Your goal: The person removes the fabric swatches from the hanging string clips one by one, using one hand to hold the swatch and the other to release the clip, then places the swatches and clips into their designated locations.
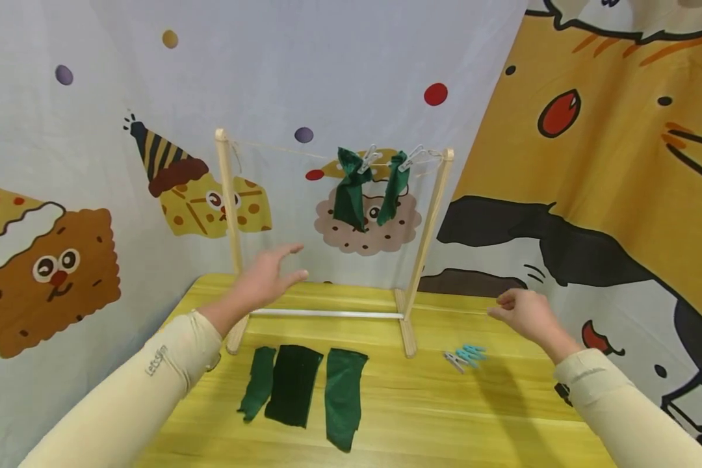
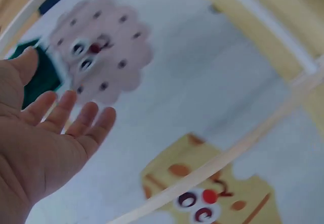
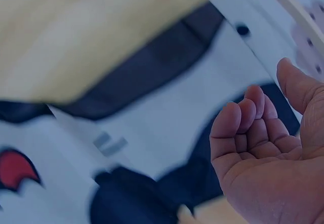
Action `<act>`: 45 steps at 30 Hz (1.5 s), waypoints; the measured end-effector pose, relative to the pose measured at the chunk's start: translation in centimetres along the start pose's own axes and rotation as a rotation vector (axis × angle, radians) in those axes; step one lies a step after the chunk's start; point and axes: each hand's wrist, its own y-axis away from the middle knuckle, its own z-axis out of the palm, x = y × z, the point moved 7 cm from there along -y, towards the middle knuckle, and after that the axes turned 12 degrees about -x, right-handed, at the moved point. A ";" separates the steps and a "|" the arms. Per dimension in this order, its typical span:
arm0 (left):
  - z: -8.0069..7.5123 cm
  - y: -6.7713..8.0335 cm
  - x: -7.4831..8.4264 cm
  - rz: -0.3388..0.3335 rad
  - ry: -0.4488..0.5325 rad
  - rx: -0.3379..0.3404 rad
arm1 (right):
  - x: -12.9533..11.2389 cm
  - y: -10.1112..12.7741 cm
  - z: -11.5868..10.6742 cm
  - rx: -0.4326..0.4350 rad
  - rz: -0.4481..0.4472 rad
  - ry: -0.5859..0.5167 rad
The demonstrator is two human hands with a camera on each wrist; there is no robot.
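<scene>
My left hand point(image 1: 263, 279) hangs in the air in front of the left post of a small wooden drying rack point(image 1: 429, 234), fingers and thumb spread apart. The left wrist view shows its palm holding nothing. Off to the right of the rack, my right hand point(image 1: 529, 315) is raised above the table, its fingers loosely bent around bare air. Two green cloth pieces, a wider one point(image 1: 348, 207) and a narrower one point(image 1: 393, 192), hang from the rack's string, each under a white clothespin point(image 1: 411, 158). Three more green cloths point(image 1: 344, 396) lie side by side in front of the rack.
Several clothespins, a grey one point(image 1: 454, 361) and blue ones point(image 1: 472, 353), lie on the yellow wood-grain table point(image 1: 421, 416) at the right. A white rod point(image 1: 327, 314) joins the rack's feet low down. Printed cartoon curtains point(image 1: 351, 58) close in behind and beside the table.
</scene>
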 end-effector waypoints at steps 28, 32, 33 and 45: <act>-9.3 -8.2 9.0 0.162 0.502 0.306 | -19.0 -2.5 -22.7 0.356 -0.179 0.009; -9.1 -8.6 9.4 0.161 0.499 0.331 | -22.5 -2.8 -23.0 0.356 -0.225 -0.012; -9.1 -8.7 9.4 0.162 0.498 0.340 | -23.4 -3.0 -22.9 0.348 -0.240 -0.015; -8.7 -9.6 10.1 0.134 0.419 0.394 | -32.5 -5.9 -18.7 0.103 -0.366 0.203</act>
